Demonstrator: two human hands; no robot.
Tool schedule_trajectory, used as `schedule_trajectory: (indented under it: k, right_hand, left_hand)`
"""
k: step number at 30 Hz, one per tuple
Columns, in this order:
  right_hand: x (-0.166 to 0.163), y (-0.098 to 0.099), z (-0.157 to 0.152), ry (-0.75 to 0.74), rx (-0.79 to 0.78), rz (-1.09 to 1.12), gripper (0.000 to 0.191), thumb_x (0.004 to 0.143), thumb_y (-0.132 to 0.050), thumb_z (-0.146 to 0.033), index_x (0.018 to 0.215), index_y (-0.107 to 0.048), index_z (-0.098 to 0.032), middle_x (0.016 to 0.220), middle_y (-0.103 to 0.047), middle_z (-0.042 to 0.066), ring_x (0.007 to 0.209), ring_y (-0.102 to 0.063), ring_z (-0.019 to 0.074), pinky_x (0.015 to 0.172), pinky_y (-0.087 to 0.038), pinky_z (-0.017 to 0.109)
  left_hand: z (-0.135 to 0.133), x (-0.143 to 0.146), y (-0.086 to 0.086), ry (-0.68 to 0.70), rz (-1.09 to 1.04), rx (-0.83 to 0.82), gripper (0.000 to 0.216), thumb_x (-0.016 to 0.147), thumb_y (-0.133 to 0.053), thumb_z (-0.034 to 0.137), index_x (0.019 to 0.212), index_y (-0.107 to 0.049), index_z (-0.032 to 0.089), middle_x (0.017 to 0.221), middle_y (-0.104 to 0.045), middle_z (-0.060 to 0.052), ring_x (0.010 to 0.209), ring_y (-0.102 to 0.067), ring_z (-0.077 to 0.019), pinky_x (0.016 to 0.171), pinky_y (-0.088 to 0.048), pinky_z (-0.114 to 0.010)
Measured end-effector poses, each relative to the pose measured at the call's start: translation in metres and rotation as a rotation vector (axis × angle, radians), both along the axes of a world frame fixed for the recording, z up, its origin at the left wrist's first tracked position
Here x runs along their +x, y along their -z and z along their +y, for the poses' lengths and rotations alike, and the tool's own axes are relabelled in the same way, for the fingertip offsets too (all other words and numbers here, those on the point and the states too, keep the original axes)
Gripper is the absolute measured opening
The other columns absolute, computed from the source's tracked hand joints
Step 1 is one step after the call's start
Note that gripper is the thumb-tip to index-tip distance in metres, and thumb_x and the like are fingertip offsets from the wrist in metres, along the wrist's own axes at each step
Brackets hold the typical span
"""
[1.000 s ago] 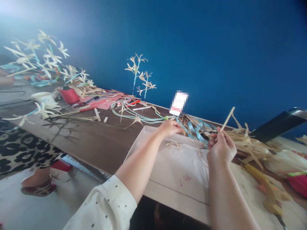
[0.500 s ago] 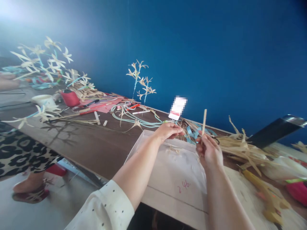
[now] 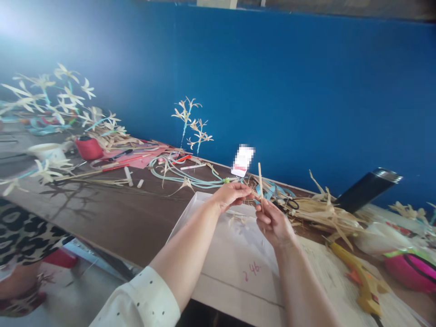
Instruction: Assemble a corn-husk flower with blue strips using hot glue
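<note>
- The blue wall (image 3: 306,91) fills everything at 12 o'clock from the hands.
- The brown table (image 3: 112,213) runs below it from 9 o'clock to 3 o'clock, littered with craft scraps.
- A pale board (image 3: 231,259) lies on the table beneath both hands and spreads out toward 6 o'clock.
- The left hand (image 3: 231,195) reaches in from 7 o'clock on a bare forearm, palm down. Its fingers are bunched with the tips drawn together; I cannot tell whether they grip anything.
- The right hand (image 3: 274,222) comes up from 5 o'clock with its back to the camera. Its fingers are curled and its thumb and forefinger are pinched.
- A heap of dry straw (image 3: 323,213) lies at 3 o'clock of the right hand.
- A black flask (image 3: 368,188) lies tilted at 2 o'clock, beyond the straw.
- A yellow glue gun (image 3: 357,277) lies at 4 o'clock.
- The straw strip (image 3: 260,181) stands nearly upright over the board's far edge. Its lower end is nipped in the right hand's pinch and the rest rises toward 12 o'clock above those fingertips. The left fingertips sit just beside it at 9 o'clock.
</note>
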State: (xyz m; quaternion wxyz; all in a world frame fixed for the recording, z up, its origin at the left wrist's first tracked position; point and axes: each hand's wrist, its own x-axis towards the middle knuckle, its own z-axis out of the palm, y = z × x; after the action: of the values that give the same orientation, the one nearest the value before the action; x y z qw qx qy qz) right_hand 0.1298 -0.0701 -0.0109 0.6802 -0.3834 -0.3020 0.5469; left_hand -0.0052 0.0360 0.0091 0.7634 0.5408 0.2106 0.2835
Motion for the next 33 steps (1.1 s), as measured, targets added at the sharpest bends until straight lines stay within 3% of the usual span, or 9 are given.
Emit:
schedule_trajectory:
  k: [8, 10, 14, 18, 21, 23, 25, 30, 33]
  right_hand:
    - [0.002, 0.001, 0.002, 0.093, 0.014, 0.034, 0.02, 0.069, -0.073, -0.026, 0.08, -0.058, -0.017, 0.068, -0.054, -0.003, 0.041, -0.031, 0.0005, 0.03, -0.019, 0.009]
    - [0.003, 0.001, 0.002, 0.111, 0.01, 0.036, 0.021, 0.068, -0.073, -0.026, 0.078, -0.057, -0.017, 0.067, -0.054, -0.003, 0.041, -0.031, 0.0006, 0.03, -0.019, 0.009]
    - [0.003, 0.0, 0.002, 0.127, 0.008, 0.042, 0.023, 0.066, -0.074, -0.026, 0.075, -0.055, -0.018, 0.067, -0.053, -0.003, 0.041, -0.03, 0.0006, 0.03, -0.019, 0.009]
    - [0.003, 0.001, 0.002, 0.126, 0.0, 0.047, 0.022, 0.066, -0.074, -0.026, 0.076, -0.056, -0.017, 0.066, -0.052, -0.003, 0.041, -0.03, 0.0006, 0.03, -0.018, 0.009]
    - [0.003, 0.002, 0.003, 0.127, -0.002, 0.03, 0.022, 0.067, -0.073, -0.027, 0.08, -0.059, -0.016, 0.067, -0.053, -0.003, 0.041, -0.029, 0.0007, 0.03, -0.018, 0.009]
    - [0.003, 0.003, 0.003, 0.134, -0.004, 0.022, 0.022, 0.068, -0.073, -0.027, 0.081, -0.06, -0.017, 0.067, -0.053, -0.002, 0.041, -0.03, 0.001, 0.03, -0.018, 0.01]
    - [0.003, 0.003, 0.003, 0.151, 0.003, 0.024, 0.021, 0.068, -0.073, -0.028, 0.08, -0.059, -0.017, 0.067, -0.054, -0.002, 0.042, -0.03, 0.0014, 0.031, -0.018, 0.01]
    - [0.002, 0.005, 0.004, 0.18, 0.027, -0.037, 0.023, 0.069, -0.072, -0.031, 0.086, -0.061, -0.019, 0.068, -0.054, -0.002, 0.042, -0.031, 0.0021, 0.032, -0.02, 0.012]
    - [-0.001, 0.007, 0.006, 0.187, 0.02, -0.106, 0.027, 0.07, -0.071, -0.034, 0.091, -0.062, -0.019, 0.068, -0.055, -0.001, 0.043, -0.034, 0.0034, 0.032, -0.02, 0.014]
  left_hand:
    - [-0.001, 0.0, 0.0, -0.05, 0.131, 0.146, 0.033, 0.068, -0.068, 0.038, 0.091, -0.066, 0.014, 0.088, -0.068, -0.007, 0.061, -0.05, -0.0064, 0.056, -0.037, -0.019]
    - [-0.001, 0.001, -0.001, -0.141, 0.189, 0.282, 0.031, 0.072, -0.065, 0.033, 0.096, -0.066, 0.015, 0.088, -0.067, -0.007, 0.065, -0.053, -0.0086, 0.059, -0.04, -0.021]
    - [-0.002, 0.004, -0.002, -0.37, 0.212, 0.737, 0.025, 0.073, -0.06, 0.019, 0.098, -0.066, 0.018, 0.097, -0.066, -0.004, 0.079, -0.056, -0.0118, 0.072, -0.044, -0.023]
    - [-0.005, 0.008, 0.002, -0.413, 0.201, 1.082, 0.021, 0.074, -0.063, 0.02, 0.094, -0.067, 0.022, 0.094, -0.066, -0.003, 0.09, -0.056, -0.0157, 0.081, -0.044, -0.027]
    - [-0.009, 0.01, 0.005, -0.449, 0.207, 1.195, 0.018, 0.073, -0.063, 0.017, 0.091, -0.066, 0.022, 0.092, -0.066, -0.002, 0.095, -0.055, -0.0171, 0.089, -0.042, -0.03]
    - [-0.01, 0.011, 0.004, -0.465, 0.2, 1.152, 0.019, 0.074, -0.061, 0.016, 0.091, -0.065, 0.021, 0.095, -0.065, -0.003, 0.096, -0.054, -0.017, 0.089, -0.042, -0.031]
    - [-0.011, 0.01, 0.002, -0.463, 0.21, 0.979, 0.02, 0.073, -0.061, 0.017, 0.093, -0.063, 0.02, 0.097, -0.065, -0.004, 0.091, -0.056, -0.0162, 0.085, -0.044, -0.031]
    - [-0.014, 0.013, 0.0, -0.19, 0.212, 0.234, 0.031, 0.066, -0.069, 0.037, 0.087, -0.064, 0.014, 0.087, -0.066, -0.007, 0.077, -0.06, -0.0153, 0.067, -0.048, -0.027]
    - [-0.018, 0.019, 0.001, -0.166, 0.096, -0.057, 0.034, 0.061, -0.074, 0.039, 0.081, -0.065, 0.013, 0.081, -0.065, -0.006, 0.071, -0.058, -0.0112, 0.063, -0.046, -0.023]
